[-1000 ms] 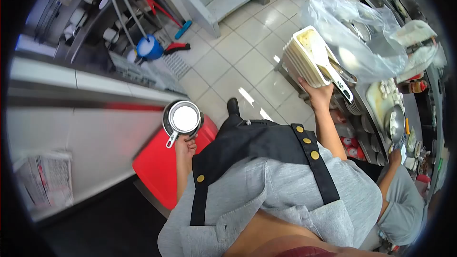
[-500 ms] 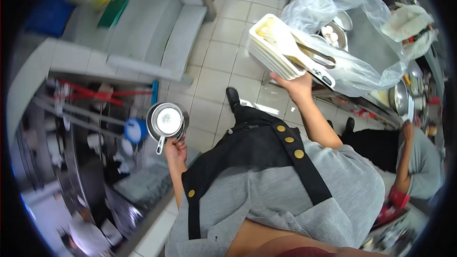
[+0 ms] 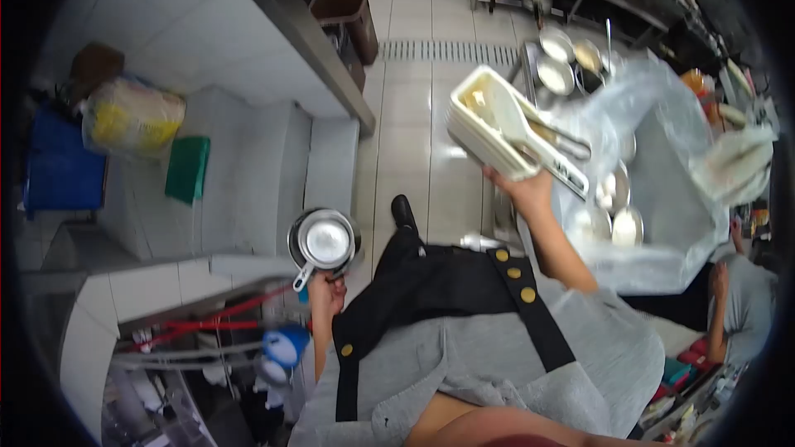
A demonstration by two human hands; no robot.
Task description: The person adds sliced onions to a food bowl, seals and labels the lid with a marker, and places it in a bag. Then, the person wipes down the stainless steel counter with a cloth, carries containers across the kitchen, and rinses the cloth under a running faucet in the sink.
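Observation:
My left hand [image 3: 327,294] is closed on a stack of round metal bowls [image 3: 354,242] at its near edge. On top of the stack rests a small metal pan [image 3: 328,240] with a short handle pointing toward me. My right hand [image 3: 528,193] grips a stack of white rectangular containers [image 3: 476,134] from below. In the top container, with yellowish residue inside, lie a white-handled utensil [image 3: 553,164], its head partly out of sight, and what looks like metal tongs [image 3: 571,146]. The fingers under each stack are mostly hidden.
To the right, clear plastic sheeting [image 3: 638,269] covers a surface with metal bowls [image 3: 627,228]. A co-worker in a grey shirt [image 3: 749,314] stands beyond. Ahead are a floor drain [image 3: 447,52] and brown bin [image 3: 344,12]; white ledges [image 3: 240,165] rise left.
My view has shifted forward along the tiled aisle, bringing the drain and bin into sight. Both hands still carry their stacks, and the plastic-covered surface now lies nearer on my right.

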